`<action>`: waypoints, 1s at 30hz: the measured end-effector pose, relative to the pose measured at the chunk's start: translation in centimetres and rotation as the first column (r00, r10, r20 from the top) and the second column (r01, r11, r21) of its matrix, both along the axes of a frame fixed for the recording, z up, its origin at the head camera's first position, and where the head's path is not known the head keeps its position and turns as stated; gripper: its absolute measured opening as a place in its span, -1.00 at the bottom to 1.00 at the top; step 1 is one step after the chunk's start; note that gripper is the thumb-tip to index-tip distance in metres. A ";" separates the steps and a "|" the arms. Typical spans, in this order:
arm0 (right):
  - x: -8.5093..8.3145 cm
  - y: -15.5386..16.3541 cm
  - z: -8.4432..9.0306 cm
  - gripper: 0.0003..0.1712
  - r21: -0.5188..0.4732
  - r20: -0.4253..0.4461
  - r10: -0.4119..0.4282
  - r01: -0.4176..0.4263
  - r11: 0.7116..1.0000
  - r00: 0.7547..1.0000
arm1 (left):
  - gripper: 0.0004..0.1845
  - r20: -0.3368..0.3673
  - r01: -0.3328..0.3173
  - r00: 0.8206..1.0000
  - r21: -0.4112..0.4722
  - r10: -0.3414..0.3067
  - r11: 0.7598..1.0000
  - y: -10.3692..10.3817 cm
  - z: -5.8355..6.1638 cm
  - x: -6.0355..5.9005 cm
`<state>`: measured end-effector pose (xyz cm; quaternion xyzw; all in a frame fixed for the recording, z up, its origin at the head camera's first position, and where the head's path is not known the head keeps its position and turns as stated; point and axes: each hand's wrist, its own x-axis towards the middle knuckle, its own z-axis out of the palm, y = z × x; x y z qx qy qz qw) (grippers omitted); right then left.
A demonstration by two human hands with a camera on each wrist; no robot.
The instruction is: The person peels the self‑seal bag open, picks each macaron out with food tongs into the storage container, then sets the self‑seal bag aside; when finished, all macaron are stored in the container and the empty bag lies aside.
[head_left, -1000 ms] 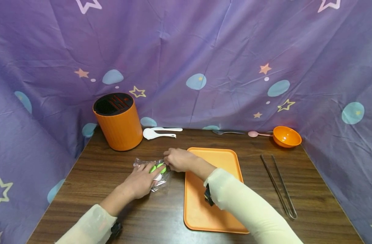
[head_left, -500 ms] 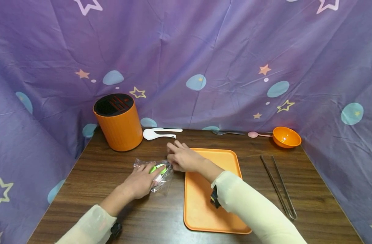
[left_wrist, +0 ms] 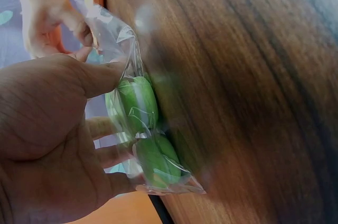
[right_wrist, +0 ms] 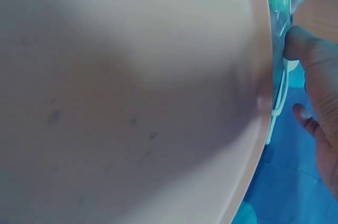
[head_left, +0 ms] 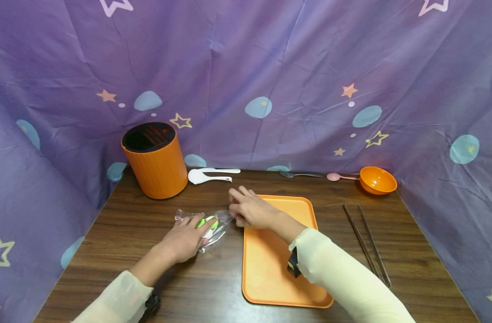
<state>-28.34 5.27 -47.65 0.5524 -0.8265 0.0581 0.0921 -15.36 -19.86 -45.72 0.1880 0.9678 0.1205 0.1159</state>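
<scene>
On the table, just left of the tray, lies a clear bag of green pieces, partly covered by the left hand, whose spread fingers press it. The right hand pinches the bag's end; its sleeve crosses over the tray, hiding part of it. Behind stand a holder and, beside it, white spoons; farther right, a fork, pink spoon, bowl and tongs.
</scene>
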 end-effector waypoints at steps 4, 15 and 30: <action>-0.2 0.6 -0.2 -0.80 -0.018 0.008 -0.009 0.009 1.000 1.000 | -0.37 0.000 -0.002 1.000 0.000 0.002 1.000 0.0 0.1 0.1; 1.0 0.5 0.2 -0.68 -0.045 0.017 -0.018 0.018 0.999 1.000 | -0.34 0.001 -0.003 1.000 -0.004 0.003 1.000 0.0 0.2 0.2; 2.7 -0.9 -0.3 -0.93 0.042 -0.040 0.017 -0.015 0.999 0.999 | -0.29 0.051 -0.024 0.998 -0.013 0.025 1.000 -0.6 0.1 0.1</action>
